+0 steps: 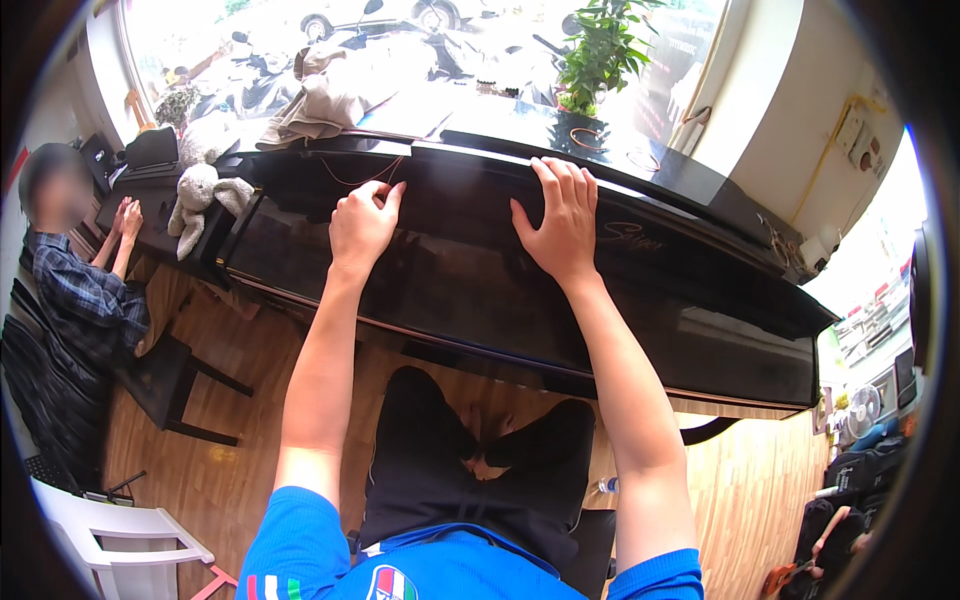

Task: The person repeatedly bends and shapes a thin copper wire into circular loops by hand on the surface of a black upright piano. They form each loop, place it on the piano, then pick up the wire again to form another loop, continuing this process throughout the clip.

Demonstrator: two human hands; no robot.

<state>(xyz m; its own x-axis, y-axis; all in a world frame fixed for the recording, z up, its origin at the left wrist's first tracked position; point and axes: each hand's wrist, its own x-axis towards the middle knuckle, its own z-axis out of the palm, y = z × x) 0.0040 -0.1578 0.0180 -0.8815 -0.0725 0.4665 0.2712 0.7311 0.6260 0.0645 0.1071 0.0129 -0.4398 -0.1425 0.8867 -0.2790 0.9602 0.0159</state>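
Left hand (364, 226): fingers curled, thumb and index tips near each other; cannot tell whether anything is pinched between them. Thin reddish-brown cord (345, 183) hangs in a shallow loop just beyond and left of its fingertips. Right hand (562, 218): spread, thumb well apart from the fingers, fingertips at the upper edge of the long glossy black piano with a closed front (480, 290). The piano lies beneath both hands and extends past each. Beyond the left hand: crumpled beige cloth (318, 100). Farther left of it: grey plush rabbit with long ears (198, 187); then a seated person in a dark plaid shirt (80, 285), hands together. Beyond the right hand: green leafy plant (598, 55).
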